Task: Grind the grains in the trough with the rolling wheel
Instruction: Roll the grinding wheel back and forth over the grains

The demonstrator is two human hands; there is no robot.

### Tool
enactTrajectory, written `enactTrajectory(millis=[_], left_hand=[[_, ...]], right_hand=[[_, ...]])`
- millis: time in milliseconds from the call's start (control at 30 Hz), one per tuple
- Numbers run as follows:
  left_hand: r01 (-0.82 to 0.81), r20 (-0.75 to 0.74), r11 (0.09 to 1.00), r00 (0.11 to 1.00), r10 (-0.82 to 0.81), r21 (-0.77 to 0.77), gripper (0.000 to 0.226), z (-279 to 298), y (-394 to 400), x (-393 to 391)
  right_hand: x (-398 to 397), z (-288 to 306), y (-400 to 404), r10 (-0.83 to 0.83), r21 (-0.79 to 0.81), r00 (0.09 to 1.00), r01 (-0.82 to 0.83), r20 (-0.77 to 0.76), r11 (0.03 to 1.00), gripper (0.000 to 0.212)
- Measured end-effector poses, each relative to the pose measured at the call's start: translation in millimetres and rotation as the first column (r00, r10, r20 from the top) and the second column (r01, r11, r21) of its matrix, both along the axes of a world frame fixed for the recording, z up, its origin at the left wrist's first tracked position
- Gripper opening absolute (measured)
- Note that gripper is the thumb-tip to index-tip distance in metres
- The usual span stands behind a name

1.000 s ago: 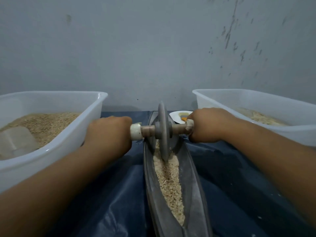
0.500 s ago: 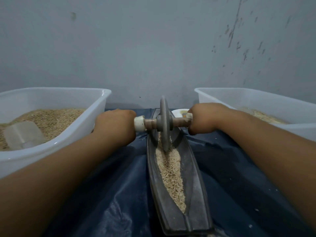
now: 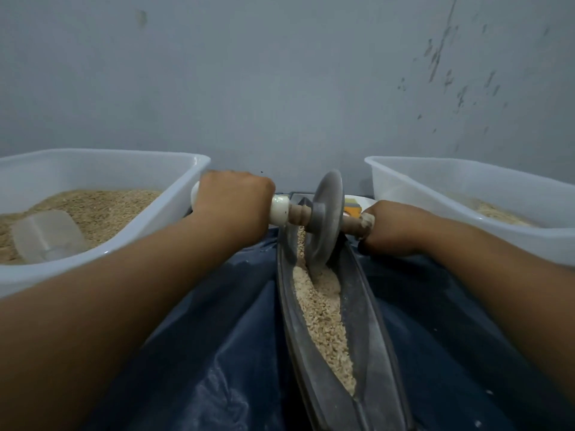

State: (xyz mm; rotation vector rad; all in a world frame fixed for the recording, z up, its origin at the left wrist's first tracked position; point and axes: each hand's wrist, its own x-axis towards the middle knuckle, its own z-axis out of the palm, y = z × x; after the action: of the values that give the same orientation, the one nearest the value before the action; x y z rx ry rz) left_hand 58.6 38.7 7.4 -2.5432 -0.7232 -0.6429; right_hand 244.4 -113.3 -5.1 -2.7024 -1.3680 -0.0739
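Observation:
A long, narrow dark metal trough [image 3: 371,343] lies on a dark blue sheet and runs away from me. Pale crushed grains [image 3: 323,312] fill its groove. The grey rolling wheel [image 3: 325,219] stands on edge in the far part of the trough, tilted, on a wooden axle with white end caps. My left hand [image 3: 233,206] grips the left handle. My right hand [image 3: 393,228] grips the right handle, lower than the left.
A white plastic tub [image 3: 149,231] at the left holds grain and a clear scoop [image 3: 46,236]. A second white tub [image 3: 466,219] with grain sits at the right. A small white dish [image 3: 357,203] lies behind the wheel. A grey wall stands close behind.
The wheel has tilted and its axle has skewed, the left handle now farther and higher than the right. My view has shifted left, so trough and wheel sit further right.

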Motion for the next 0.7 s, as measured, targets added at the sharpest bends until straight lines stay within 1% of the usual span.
enactTrajectory(millis=[100, 233, 300, 400, 467, 500, 533, 567, 600, 633, 667, 700], left_hand=[[0.010, 0.049, 1.000, 0.999, -0.011, 0.022, 0.023, -10, -1, -14], [0.031, 0.113, 0.998, 0.993, -0.037, 0.062, 0.025, -29, 1, -27], [0.016, 0.106, 1.000, 0.994, -0.018, 0.022, 0.022, -26, 8, -20], [-0.008, 0.054, 0.997, 0.998, 0.012, -0.073, 0.017, -13, 14, -4], [-0.017, 0.050, 0.996, 0.999, 0.021, -0.091, 0.019, -12, 17, 0], [-0.023, 0.063, 0.998, 0.998, 0.027, -0.065, 0.022, -14, 16, -3], [-0.018, 0.079, 1.000, 0.997, 0.018, -0.006, 0.024, -19, 14, -9], [0.009, 0.090, 0.998, 0.996, -0.014, 0.058, 0.027, -25, 12, -15], [0.043, 0.115, 0.993, 0.992, -0.055, 0.110, 0.030, -30, 11, -20], [0.059, 0.135, 0.989, 0.988, -0.077, 0.133, 0.031, -32, 12, -23], [0.046, 0.140, 0.992, 0.988, -0.063, 0.117, 0.030, -31, 13, -21], [0.025, 0.142, 0.998, 0.989, -0.033, 0.059, 0.027, -29, 15, -18]], right_hand=[[-5, 0, -8, -0.016, -0.009, 1.000, 0.017, 0.022, 1.000, 0.018], [-9, -2, -16, 0.032, -0.006, 0.986, -0.032, 0.166, 0.999, 0.019], [-9, 3, -10, 0.030, -0.018, 0.991, -0.028, 0.130, 0.999, 0.019], [-7, 11, 1, 0.017, -0.014, 0.998, -0.016, 0.061, 1.000, 0.019], [-6, 11, 2, 0.016, 0.019, 0.998, -0.017, 0.065, 1.000, 0.015], [-7, 9, -2, 0.037, 0.031, 0.996, -0.039, 0.075, 0.999, 0.010], [-10, 8, -7, 0.069, 0.038, 0.994, -0.073, 0.086, 0.997, 0.024], [-17, 5, -13, 0.096, 0.032, 0.989, -0.100, 0.109, 0.994, 0.047], [-20, 1, -18, 0.108, 0.036, 0.983, -0.115, 0.147, 0.993, 0.059], [-21, -1, -21, 0.109, 0.065, 0.981, -0.121, 0.164, 0.991, 0.057], [-18, -1, -19, 0.100, 0.091, 0.983, -0.115, 0.156, 0.989, 0.046], [-15, 2, -15, 0.091, 0.087, 0.987, -0.103, 0.133, 0.991, 0.027]])
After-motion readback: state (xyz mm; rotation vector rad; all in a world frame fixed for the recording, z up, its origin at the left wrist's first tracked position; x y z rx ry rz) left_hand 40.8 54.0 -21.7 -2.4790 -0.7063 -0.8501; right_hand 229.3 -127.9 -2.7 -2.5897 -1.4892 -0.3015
